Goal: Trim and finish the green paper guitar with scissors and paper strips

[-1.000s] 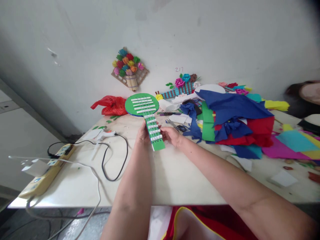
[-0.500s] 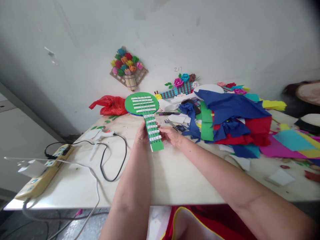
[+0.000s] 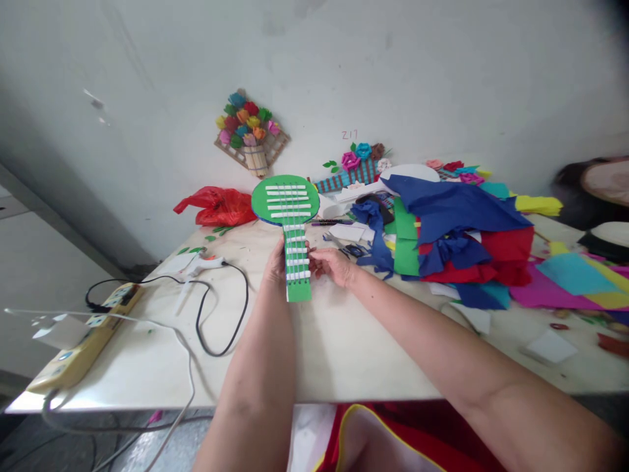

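Note:
A flat green toy guitar is held up over the table, its round body away from me and its neck towards me. White strips cross the body and neck, and thin strings run lengthwise over them. My left hand grips the neck from the left, its fingers mostly hidden behind. On the opposite edge, my right hand has its fingers curled against the neck; some fingertips go out of sight behind it.
A glue gun with a black cord lies at left, near a yellow power strip. Behind is a red plastic bag. Scissors, a marker and heaped coloured sheets lie right. Paper flowers hang on the wall.
The toy guitar has turned slightly: its round body has shifted right and its neck end left, so it stands straighter. Both hands keep about the same place.

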